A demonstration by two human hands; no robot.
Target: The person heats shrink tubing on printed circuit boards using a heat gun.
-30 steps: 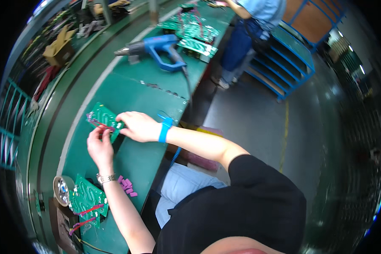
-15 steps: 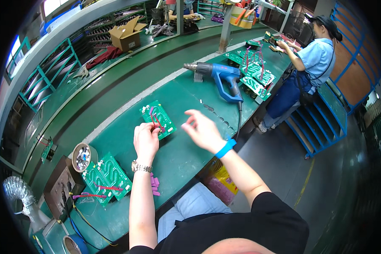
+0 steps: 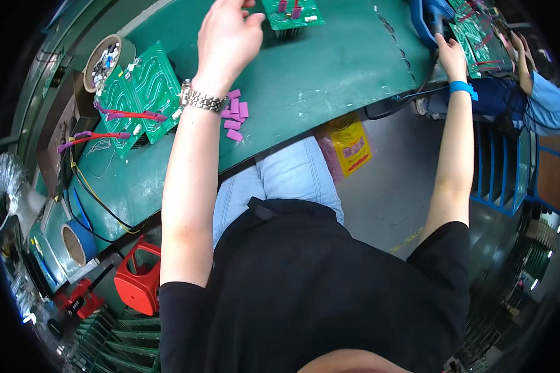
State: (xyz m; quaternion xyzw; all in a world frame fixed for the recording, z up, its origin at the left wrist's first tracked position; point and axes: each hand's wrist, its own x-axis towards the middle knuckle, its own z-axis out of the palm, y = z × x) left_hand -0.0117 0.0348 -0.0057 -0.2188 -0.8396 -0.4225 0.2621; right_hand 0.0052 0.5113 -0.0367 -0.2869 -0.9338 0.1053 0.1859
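My left hand [image 3: 229,40] is over the bench near the top edge of the view, thumb apart from the curled fingers, with nothing seen in it. Just right of it lies a green circuit board [image 3: 292,15] with red leads and purple sleeves standing up, cut off by the picture's edge. Far to the right, my right hand [image 3: 452,59] has its fingers closed at the near end of the handle of a blue heat gun [image 3: 420,23]. Only part of the gun shows. Short purple sleeve pieces [image 3: 234,115] lie loose beside my left wrist.
Two green boards [image 3: 140,93] with red leads lie at left, beside a round tub [image 3: 96,68] of small parts and a brown box [image 3: 53,127]. The gun's black cord [image 3: 417,93] hangs over the bench edge. At right, a co-worker in a blue shirt [image 3: 547,105] stands by more boards.
My view has tilted down. My left hand has come off the board's red leads. My right hand has moved right, from above the bench to the heat gun's handle.
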